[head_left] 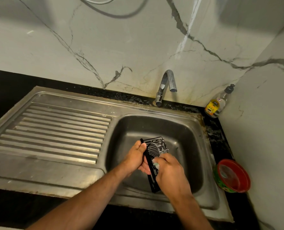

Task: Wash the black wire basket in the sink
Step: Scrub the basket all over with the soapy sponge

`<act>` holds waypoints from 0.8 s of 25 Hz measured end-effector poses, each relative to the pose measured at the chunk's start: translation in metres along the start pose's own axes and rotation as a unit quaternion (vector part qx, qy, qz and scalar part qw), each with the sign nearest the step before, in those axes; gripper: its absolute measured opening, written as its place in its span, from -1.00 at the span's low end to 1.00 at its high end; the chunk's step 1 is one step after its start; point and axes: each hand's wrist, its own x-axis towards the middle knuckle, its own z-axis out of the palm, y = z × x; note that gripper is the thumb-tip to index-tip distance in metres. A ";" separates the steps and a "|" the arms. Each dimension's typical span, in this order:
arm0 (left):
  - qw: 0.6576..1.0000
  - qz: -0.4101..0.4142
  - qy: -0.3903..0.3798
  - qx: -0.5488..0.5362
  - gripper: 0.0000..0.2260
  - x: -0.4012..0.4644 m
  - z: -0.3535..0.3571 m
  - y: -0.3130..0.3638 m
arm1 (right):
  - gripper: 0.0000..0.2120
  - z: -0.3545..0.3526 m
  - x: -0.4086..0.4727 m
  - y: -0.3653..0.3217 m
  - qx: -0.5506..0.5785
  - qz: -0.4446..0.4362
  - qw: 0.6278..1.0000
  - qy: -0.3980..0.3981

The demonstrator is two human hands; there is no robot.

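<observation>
— Both forearms come in from the bottom edge, closest to the eye. What are they doing?

— With my left hand [138, 156] I hold the black wire basket [152, 156] over the sink [154, 123]. The thumb lies along its left rim and the fingers curl under it, so this hand is clamped on the basket. I keep it tilted on its edge, I think so that the bars face my other hand and the dirty water can run down into the bowl.

— And the right one?

— My right hand [170, 173] is closed around a small pale scrubber [156, 164], greenish at the tip, and presses it on the bars. Most of the scrubber is hidden under my fingers, so I cannot say what kind it is.

— Is the water running?

— No stream comes from the tap [167, 83] as far as I can see. I judge I am in the scrubbing step, and the rinsing is not yet done.

— What stands around you?

— Near the wall corner, a clear bottle [218, 103] with a dark pump and a yellow label; it looks almost empty, with only a little liquid at the bottom. On the counter to the right, a round tub [232, 175] with a red rim lies tilted, with something pale inside, maybe soap; I cannot tell. On the left, the ribbed draining board [55, 130].
</observation>
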 end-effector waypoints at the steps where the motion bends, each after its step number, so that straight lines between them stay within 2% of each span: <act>1: 1.000 -0.008 -0.003 -0.005 -0.72 0.000 0.001 0.002 | -0.75 -0.001 0.006 -0.001 -0.005 0.002 1.000 -0.001; 3: 1.000 -0.022 -0.008 -0.020 -0.74 -0.002 0.004 0.004 | -0.78 -0.003 0.024 0.000 -0.019 0.008 1.000 0.020; 7: 0.999 -0.025 -0.026 -0.021 -0.75 -0.006 0.004 0.005 | -0.78 -0.006 0.049 -0.006 0.023 0.048 0.998 0.045; 12: 1.000 -0.012 0.003 -0.020 -0.76 -0.009 -0.002 0.000 | -0.79 -0.002 0.019 0.006 0.027 -0.090 0.996 0.006; 16: 1.000 0.008 0.027 0.012 -0.74 -0.009 -0.004 -0.003 | -0.71 -0.009 0.011 0.012 0.005 -0.155 0.988 -0.007; 18: 0.999 0.006 0.027 0.017 -0.73 -0.009 -0.003 -0.003 | -0.68 -0.006 0.028 0.006 -0.008 -0.133 0.991 0.023; 20: 1.000 0.007 0.013 0.012 -0.73 -0.012 0.003 -0.002 | -0.71 -0.003 0.048 -0.002 0.004 -0.049 0.998 0.039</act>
